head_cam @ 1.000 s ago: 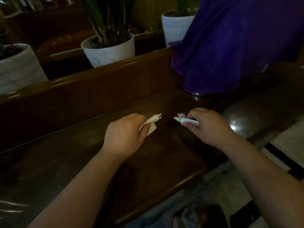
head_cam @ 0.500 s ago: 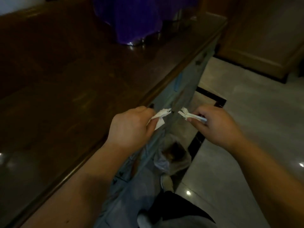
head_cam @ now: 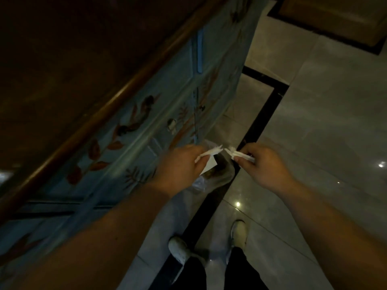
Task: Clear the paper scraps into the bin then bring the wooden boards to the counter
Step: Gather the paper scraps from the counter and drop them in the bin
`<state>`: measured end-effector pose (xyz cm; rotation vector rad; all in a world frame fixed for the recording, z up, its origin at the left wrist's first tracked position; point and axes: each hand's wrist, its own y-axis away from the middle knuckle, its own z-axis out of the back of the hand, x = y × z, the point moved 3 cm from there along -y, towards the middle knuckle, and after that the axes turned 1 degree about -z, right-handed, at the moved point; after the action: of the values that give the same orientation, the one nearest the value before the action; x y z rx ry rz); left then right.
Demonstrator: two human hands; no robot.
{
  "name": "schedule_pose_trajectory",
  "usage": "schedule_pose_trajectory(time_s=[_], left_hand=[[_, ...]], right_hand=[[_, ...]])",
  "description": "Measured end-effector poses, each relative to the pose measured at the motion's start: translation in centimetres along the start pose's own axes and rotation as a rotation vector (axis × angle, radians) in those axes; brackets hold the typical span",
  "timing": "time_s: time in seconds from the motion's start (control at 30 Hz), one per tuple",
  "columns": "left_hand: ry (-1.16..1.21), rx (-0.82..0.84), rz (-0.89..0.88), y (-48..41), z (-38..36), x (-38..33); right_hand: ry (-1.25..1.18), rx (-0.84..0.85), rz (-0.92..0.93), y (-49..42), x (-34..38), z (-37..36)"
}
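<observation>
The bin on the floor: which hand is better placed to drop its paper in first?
Probably the left hand. Its paper scrap hangs right over the bin with the clear bag. The right hand holds its scrap just past the bin's edge, over the floor.

- Paper scraps in my left hand: white, torn, crumpled pieces pinched between thumb and fingers; one thin strip points toward 2 o'clock, a flatter piece hangs toward 5 o'clock.
- Paper scraps in my right hand: a small white bundle gripped at the fingertips, its ragged end pointing toward 9 o'clock, nearly meeting the left-hand strip.
- Bin: lined with a clear bag, on the floor directly beneath both bundles, against the cabinet front; dark contents, indistinct.
- Wooden boards: cannot tell.
</observation>
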<state>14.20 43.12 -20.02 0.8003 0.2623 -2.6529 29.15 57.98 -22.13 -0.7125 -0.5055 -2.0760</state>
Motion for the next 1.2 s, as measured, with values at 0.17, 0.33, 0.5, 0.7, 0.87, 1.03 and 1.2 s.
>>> schedule_pose_trajectory(time_s=[0.17,0.33,0.5,0.7,0.87,1.03,1.2], left_hand=[[-0.055,0.121,0.2,-2.3,-9.9,5.5],[-0.01,0.05,0.271,-3.6,-20.1,10.8],[-0.102,0.037,0.363,-5.8,-28.9,17.2],[-0.154,0.118,0.394,-6.0,-38.6,23.2],[-0.165,0.153,0.388,-6.6,-43.5,26.8],[-0.056,0.16,0.398,-6.6,-45.9,27.7],[-0.134,0.229,0.33,-7.3,-44.6,26.4]], right_hand=[[-0.124,0.084,-0.21,-2.3,-8.9,-5.9],[-0.378,0.141,-0.446,-4.9,-18.4,-14.9],[-0.5,0.1,-0.618,-7.6,-26.8,-22.3],[-0.43,0.182,-0.589,-11.0,-33.6,-29.7],[-0.298,0.264,-0.488,-13.8,-36.3,-34.0],[-0.338,0.303,-0.505,-14.4,-37.4,-35.6],[-0.289,0.307,-0.414,-12.6,-37.6,-33.9]])
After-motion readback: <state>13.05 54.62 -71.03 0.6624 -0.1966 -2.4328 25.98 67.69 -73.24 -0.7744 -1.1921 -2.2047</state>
